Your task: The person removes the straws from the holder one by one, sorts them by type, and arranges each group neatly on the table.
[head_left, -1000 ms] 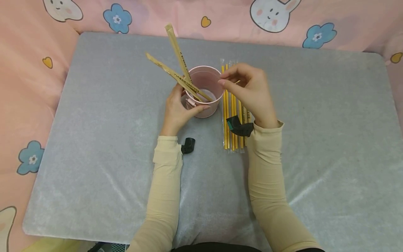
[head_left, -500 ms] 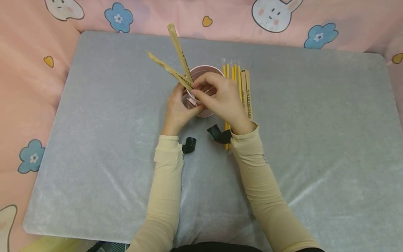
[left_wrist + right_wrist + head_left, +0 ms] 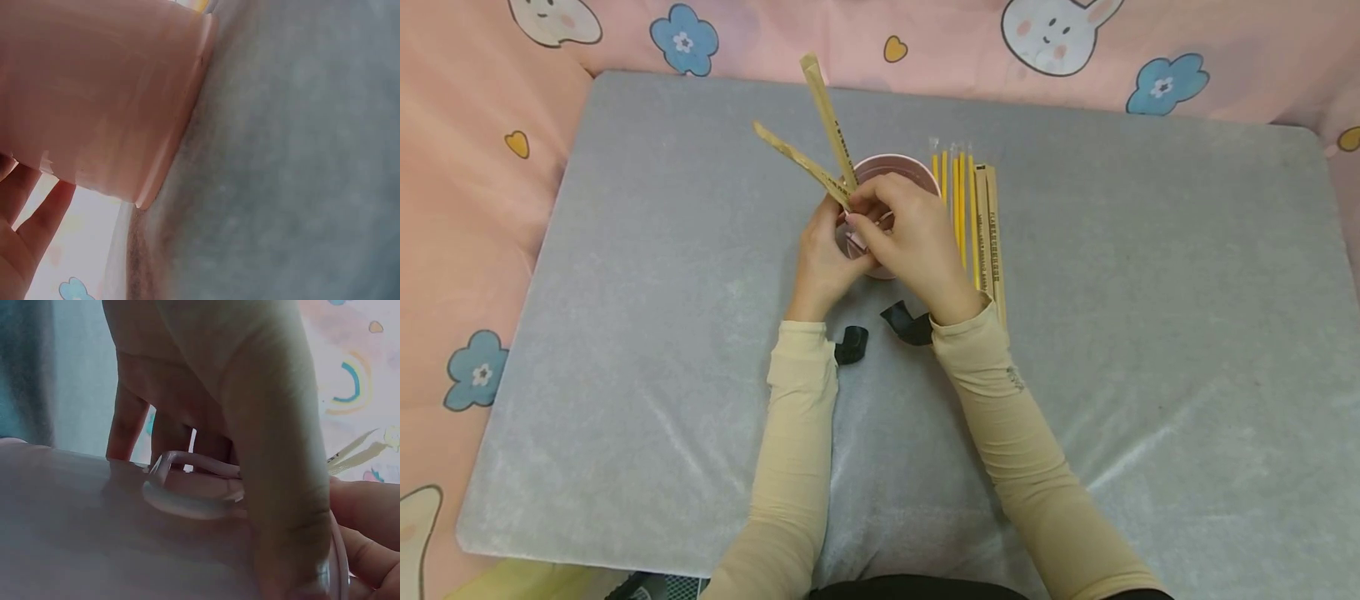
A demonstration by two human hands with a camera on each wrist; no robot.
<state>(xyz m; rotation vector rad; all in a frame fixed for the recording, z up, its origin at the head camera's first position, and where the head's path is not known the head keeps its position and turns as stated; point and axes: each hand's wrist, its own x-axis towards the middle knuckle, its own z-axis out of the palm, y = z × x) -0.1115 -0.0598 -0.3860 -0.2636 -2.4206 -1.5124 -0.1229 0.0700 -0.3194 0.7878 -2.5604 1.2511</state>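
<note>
Watching the glossy pink round cup [image 3: 100, 94] on the grey velvety desk [image 3: 625, 333], I see the left hand [image 3: 824, 262] with fingers curled around it. The right hand [image 3: 913, 237] bends its fingers at two tan paper-wrapped straws [image 3: 826, 117] leaning inside; any pinch is hidden. Nearby, "PLA" starts another tan paper wrapper's [image 3: 993, 250] otherwise illegible print.

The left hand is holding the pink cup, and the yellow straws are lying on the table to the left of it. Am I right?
One bit is wrong: the head view shows the yellow straws lying on the table to the right of the pink cup. The left hand is holding it.
</note>
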